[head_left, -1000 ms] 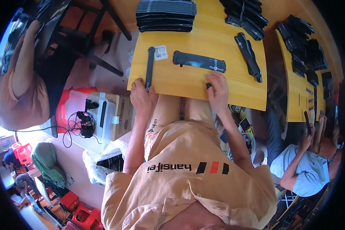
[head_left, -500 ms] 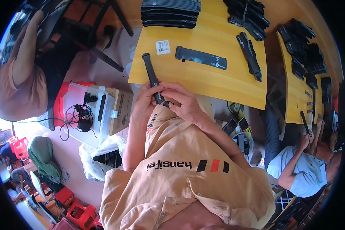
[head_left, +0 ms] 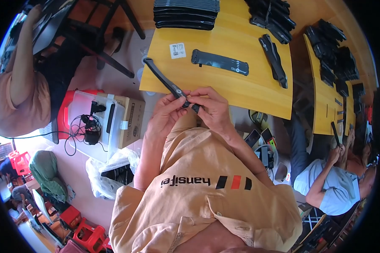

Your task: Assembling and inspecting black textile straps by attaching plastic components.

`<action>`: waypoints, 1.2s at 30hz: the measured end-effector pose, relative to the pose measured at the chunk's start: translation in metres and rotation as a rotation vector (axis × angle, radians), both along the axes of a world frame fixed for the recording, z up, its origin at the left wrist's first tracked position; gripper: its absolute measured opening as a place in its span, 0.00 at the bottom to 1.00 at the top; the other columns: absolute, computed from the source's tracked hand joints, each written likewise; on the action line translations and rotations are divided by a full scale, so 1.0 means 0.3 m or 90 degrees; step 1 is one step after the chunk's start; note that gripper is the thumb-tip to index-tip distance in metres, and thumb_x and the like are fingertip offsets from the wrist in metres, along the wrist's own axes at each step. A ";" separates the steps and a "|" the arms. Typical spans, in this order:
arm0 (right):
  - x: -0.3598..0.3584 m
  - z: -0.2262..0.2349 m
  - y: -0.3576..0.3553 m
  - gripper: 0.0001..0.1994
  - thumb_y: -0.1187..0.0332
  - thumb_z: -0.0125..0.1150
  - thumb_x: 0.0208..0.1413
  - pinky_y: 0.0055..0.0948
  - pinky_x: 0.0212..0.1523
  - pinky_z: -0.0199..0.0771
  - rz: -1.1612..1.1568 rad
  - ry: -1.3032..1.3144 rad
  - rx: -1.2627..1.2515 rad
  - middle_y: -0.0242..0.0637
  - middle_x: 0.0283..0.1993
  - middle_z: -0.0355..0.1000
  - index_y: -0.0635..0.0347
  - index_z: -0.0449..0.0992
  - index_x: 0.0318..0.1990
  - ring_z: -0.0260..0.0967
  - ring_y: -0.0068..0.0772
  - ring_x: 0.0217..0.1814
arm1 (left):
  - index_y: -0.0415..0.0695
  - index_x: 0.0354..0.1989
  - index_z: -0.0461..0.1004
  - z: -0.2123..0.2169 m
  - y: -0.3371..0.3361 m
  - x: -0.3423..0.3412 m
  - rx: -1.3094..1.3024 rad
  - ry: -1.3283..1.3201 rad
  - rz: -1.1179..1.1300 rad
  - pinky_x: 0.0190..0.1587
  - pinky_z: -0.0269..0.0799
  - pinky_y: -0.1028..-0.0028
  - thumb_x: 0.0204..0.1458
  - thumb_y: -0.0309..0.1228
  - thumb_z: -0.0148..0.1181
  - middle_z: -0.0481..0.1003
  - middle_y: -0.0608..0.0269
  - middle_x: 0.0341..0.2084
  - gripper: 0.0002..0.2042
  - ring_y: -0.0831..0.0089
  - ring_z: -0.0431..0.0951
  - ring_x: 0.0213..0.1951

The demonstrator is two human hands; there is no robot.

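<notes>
L grip [head_left: 166, 113] pinches strap [head_left: 161, 79] near its end, R grip [head_left: 214, 109] a sm. blk bit [head_left: 195, 108]; we might drop it if R's hold loosens.

L hand [head_left: 165, 114] grips blk strap [head_left: 161, 79] nr. lower end; R hand [head_left: 214, 110] holds small blk pc. [head_left: 195, 108] beside it. Desk [head_left: 249, 95]: wht label [head_left: 177, 50], flat blk band [head_left: 220, 62], stacked bands [head_left: 185, 17].

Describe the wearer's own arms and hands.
Short tan sleeves leave both forearms bare. No watch shows, and no glove on the left hand or right hand; whether the black piece by the latter is worn, I cannot tell.
</notes>
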State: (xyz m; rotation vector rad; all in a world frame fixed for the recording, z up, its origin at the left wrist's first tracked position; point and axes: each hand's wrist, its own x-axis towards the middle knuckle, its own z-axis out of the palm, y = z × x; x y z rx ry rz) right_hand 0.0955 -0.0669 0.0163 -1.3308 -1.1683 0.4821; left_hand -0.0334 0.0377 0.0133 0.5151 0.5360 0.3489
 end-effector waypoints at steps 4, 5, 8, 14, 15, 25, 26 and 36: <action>0.016 0.010 -0.016 0.14 0.85 0.52 0.37 0.21 0.31 0.71 -0.031 -0.041 -0.020 0.40 0.34 0.70 0.67 0.75 0.35 0.71 0.29 0.32 | 0.36 0.41 0.72 0.003 0.000 0.018 -0.008 -0.012 -0.016 0.32 0.71 0.83 0.50 0.24 0.56 0.75 0.61 0.30 0.10 0.80 0.75 0.30; 0.019 0.018 -0.018 0.14 0.85 0.52 0.37 0.21 0.31 0.71 -0.032 -0.042 -0.020 0.40 0.34 0.70 0.67 0.75 0.35 0.71 0.29 0.32 | 0.36 0.41 0.72 -0.004 -0.001 0.022 -0.003 0.000 -0.019 0.31 0.72 0.83 0.49 0.24 0.56 0.75 0.61 0.30 0.10 0.80 0.75 0.30; 0.027 0.044 -0.023 0.12 0.84 0.53 0.39 0.20 0.28 0.71 -0.037 -0.055 -0.039 0.40 0.32 0.70 0.68 0.75 0.34 0.71 0.29 0.28 | 0.35 0.40 0.72 0.008 -0.017 0.041 0.015 0.032 -0.009 0.31 0.73 0.83 0.49 0.24 0.57 0.76 0.60 0.29 0.10 0.79 0.76 0.29; 0.038 0.067 -0.039 0.10 0.83 0.53 0.39 0.21 0.27 0.72 -0.045 -0.099 -0.054 0.41 0.31 0.70 0.69 0.75 0.33 0.71 0.30 0.27 | 0.34 0.39 0.73 0.025 -0.019 0.049 0.019 0.035 -0.003 0.31 0.74 0.84 0.51 0.28 0.55 0.76 0.60 0.27 0.10 0.79 0.76 0.28; 0.040 0.073 -0.045 0.10 0.83 0.53 0.39 0.21 0.27 0.72 -0.041 -0.090 -0.071 0.41 0.30 0.71 0.69 0.75 0.33 0.71 0.30 0.27 | 0.34 0.38 0.73 0.026 -0.024 0.051 0.045 0.040 -0.002 0.31 0.74 0.84 0.52 0.29 0.55 0.76 0.60 0.27 0.11 0.79 0.76 0.28; 0.074 0.072 -0.064 0.10 0.81 0.55 0.39 0.23 0.26 0.71 -0.013 -0.116 -0.091 0.42 0.29 0.71 0.69 0.75 0.33 0.71 0.33 0.26 | 0.36 0.31 0.75 0.049 -0.069 0.084 0.240 0.157 0.051 0.29 0.72 0.84 0.49 0.30 0.59 0.75 0.62 0.24 0.09 0.81 0.74 0.24; 0.076 0.073 -0.065 0.10 0.81 0.55 0.39 0.23 0.26 0.71 -0.014 -0.117 -0.092 0.42 0.29 0.71 0.69 0.75 0.33 0.71 0.33 0.26 | 0.36 0.31 0.75 0.050 -0.069 0.083 0.249 0.165 0.046 0.29 0.72 0.84 0.49 0.31 0.59 0.75 0.62 0.24 0.09 0.81 0.74 0.23; 0.066 0.077 -0.063 0.09 0.80 0.55 0.39 0.23 0.25 0.70 -0.047 -0.032 -0.168 0.42 0.27 0.71 0.69 0.75 0.32 0.69 0.31 0.23 | 0.34 0.38 0.74 0.060 -0.068 0.090 0.277 0.181 0.019 0.31 0.72 0.82 0.48 0.30 0.59 0.75 0.61 0.26 0.12 0.79 0.75 0.26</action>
